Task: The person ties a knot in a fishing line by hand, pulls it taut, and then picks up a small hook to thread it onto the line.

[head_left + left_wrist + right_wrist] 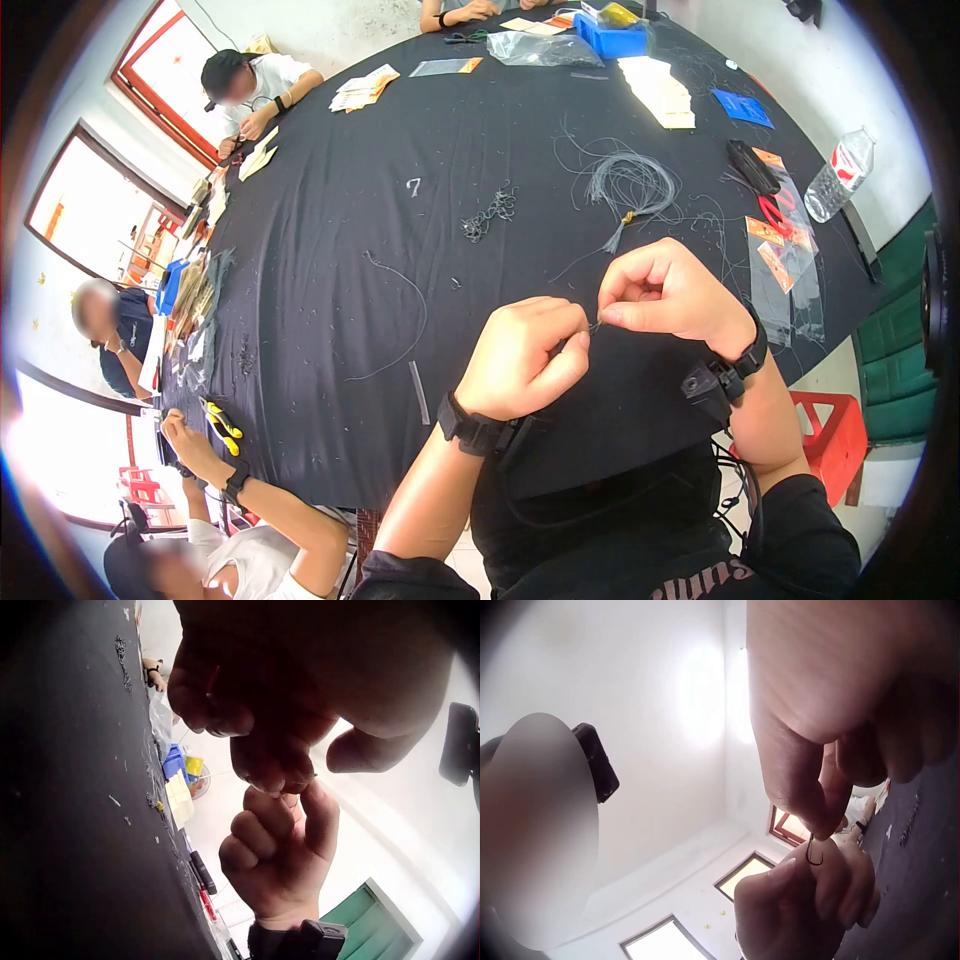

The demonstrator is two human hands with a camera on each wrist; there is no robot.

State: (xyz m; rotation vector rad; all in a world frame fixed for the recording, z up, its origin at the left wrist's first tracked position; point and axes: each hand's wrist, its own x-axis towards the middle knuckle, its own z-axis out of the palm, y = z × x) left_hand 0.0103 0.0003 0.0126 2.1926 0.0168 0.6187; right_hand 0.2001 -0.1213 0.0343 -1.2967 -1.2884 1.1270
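Both hands work close together above the black table (400, 260). My right hand (615, 312) pinches a small dark fish hook (813, 853) between thumb and forefinger, the hook's bend hanging below the fingertips. Just left of it, my left hand (568, 345) is curled into a fist and its thumb and forefinger pinch a thin line (593, 326) that runs to the hook. In the left wrist view the right hand (279, 859) sits right under the left fingers (274, 761). Both wrists wear black camera straps.
On the table lie a coil of grey line (630, 185), a small heap of hooks (488, 215), plastic bags (785, 270), red scissors (775, 212), a water bottle (838, 175) and a blue tray (612, 40). Other people sit around the table. A red stool (830, 435) stands at my right.
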